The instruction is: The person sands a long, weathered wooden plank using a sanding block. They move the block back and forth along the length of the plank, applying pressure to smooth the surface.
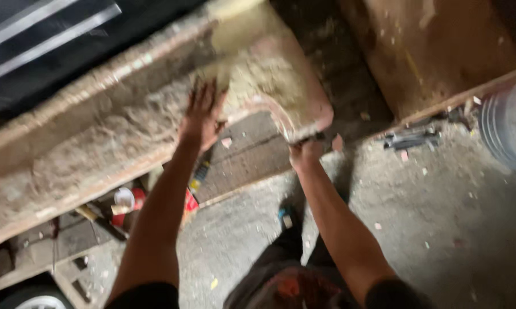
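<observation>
A long, worn panel [97,137] covered in frayed tan padding lies tilted across the view, with a reddish edge. My left hand [202,111] presses flat on its padded surface, fingers spread. My right hand [306,150] grips the panel's rounded end corner [304,123] from below. A piece of yellowish foam [238,26] sits at the panel's upper end. The picture is blurred by motion.
A dusty concrete floor [430,217] lies below, littered with small scraps. Metal tools [410,137] lie by a wooden board [435,51] at the right. A grey ribbed round object [510,123] is at the far right. Cans and clutter [126,203] sit under the panel.
</observation>
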